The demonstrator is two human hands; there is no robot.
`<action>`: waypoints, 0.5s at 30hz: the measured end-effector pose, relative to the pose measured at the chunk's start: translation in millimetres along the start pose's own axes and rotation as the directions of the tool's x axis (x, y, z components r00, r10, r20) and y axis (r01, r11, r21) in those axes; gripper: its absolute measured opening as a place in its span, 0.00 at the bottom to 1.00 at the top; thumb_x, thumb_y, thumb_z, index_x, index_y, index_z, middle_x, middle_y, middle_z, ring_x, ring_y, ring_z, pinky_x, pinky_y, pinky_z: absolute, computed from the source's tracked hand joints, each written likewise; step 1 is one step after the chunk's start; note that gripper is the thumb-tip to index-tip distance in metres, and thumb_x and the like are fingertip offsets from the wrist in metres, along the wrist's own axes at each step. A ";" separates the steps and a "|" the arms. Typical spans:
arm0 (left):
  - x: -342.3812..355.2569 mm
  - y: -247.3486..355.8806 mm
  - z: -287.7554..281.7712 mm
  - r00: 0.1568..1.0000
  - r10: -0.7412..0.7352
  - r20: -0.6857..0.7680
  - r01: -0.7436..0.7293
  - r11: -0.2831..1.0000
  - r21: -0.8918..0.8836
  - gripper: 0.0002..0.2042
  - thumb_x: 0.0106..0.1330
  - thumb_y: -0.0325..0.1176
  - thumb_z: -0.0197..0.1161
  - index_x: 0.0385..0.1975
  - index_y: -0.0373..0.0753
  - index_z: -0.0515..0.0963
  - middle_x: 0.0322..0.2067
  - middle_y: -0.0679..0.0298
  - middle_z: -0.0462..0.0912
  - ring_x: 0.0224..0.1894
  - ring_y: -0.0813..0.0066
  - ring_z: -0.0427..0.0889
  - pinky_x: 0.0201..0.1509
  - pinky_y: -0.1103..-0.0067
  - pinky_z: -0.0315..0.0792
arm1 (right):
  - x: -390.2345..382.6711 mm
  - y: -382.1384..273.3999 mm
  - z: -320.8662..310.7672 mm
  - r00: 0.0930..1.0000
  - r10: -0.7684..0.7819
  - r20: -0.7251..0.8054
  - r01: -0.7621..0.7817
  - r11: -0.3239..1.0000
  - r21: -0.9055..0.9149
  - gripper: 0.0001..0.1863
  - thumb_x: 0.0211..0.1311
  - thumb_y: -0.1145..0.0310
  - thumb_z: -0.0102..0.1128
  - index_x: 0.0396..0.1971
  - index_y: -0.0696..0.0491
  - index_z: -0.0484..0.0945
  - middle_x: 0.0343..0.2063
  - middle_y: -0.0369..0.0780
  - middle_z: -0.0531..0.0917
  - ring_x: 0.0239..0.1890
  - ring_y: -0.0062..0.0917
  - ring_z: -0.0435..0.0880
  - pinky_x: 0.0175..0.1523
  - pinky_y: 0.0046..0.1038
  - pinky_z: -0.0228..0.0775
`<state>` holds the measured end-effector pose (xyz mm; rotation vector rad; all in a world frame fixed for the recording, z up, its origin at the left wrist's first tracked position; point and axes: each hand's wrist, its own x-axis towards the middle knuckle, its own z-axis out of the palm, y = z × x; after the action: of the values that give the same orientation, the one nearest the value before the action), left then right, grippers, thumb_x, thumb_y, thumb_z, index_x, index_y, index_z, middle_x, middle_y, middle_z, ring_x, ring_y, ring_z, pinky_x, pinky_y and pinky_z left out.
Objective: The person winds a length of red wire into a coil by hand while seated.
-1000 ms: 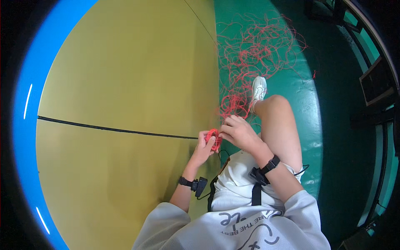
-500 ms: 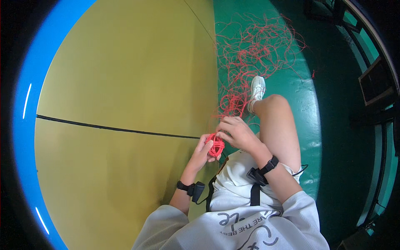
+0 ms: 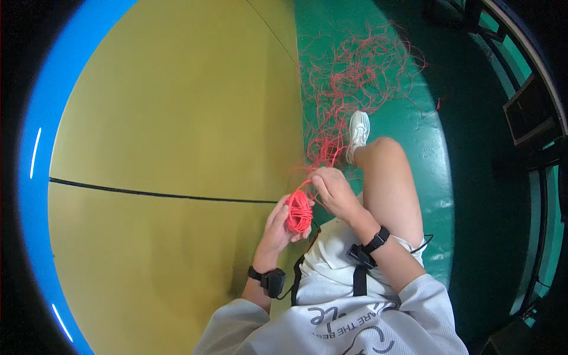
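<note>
A small wound ball of red string (image 3: 300,212) sits in my left hand (image 3: 277,228), whose fingers and thumb wrap around its sides. Just up and to the right of it, my right hand (image 3: 335,190) is closed on a strand of the same red string. That strand runs in a short curve from the fingers to the top of the ball. Beyond my hands, a loose tangle of red string (image 3: 355,74) spreads over the green floor, and its near end reaches up close to my right hand.
A large yellow panel (image 3: 171,106) with a blue border (image 3: 44,130) fills the left side, crossed by a dark seam (image 3: 160,194). My bent leg and white shoe (image 3: 359,127) are beside the tangle on the green floor (image 3: 426,177). Dark frames (image 3: 529,109) stand far right.
The ball has turned in my left hand and now shows its windings lengthwise. My right hand has drawn slightly away from it, with the strand showing between them. The whole view has shifted a little.
</note>
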<state>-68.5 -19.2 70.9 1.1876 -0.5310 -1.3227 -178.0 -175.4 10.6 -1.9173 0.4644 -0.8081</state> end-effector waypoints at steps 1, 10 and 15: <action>-0.6 5.6 0.7 0.997 0.071 -0.022 -0.071 0.997 -0.025 0.26 0.72 0.51 0.49 0.56 0.33 0.62 0.49 0.51 0.76 0.18 0.68 0.78 0.10 0.85 0.59 | -2.5 -2.6 2.4 0.999 0.003 -0.033 -0.003 1.000 0.014 0.11 0.68 0.67 0.48 0.44 0.56 0.76 0.39 0.47 0.79 0.46 0.43 0.77 0.53 0.40 0.66; 8.6 47.5 20.2 0.980 0.197 0.042 -0.198 0.980 0.031 0.28 0.71 0.51 0.50 0.56 0.31 0.59 0.49 0.48 0.73 0.15 0.65 0.77 0.08 0.85 0.63 | -4.0 -10.5 -13.5 0.886 0.135 -0.443 -0.087 0.988 0.127 0.21 0.57 0.83 0.44 0.52 0.59 0.72 0.50 0.50 0.77 0.55 0.41 0.76 0.61 0.36 0.66; 0.5 50.4 20.9 0.980 0.191 0.047 -0.191 0.982 0.000 0.29 0.70 0.51 0.52 0.57 0.31 0.59 0.49 0.47 0.73 0.16 0.64 0.77 0.09 0.83 0.63 | -2.6 24.6 -3.4 0.788 0.533 -0.308 -0.300 0.770 0.563 0.15 0.63 0.78 0.48 0.50 0.60 0.73 0.44 0.47 0.81 0.47 0.34 0.81 0.55 0.33 0.71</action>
<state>-63.7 -35.9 122.7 1.0826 -0.6653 -1.1873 -181.8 -187.3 -11.1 -1.0724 0.8619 -0.9517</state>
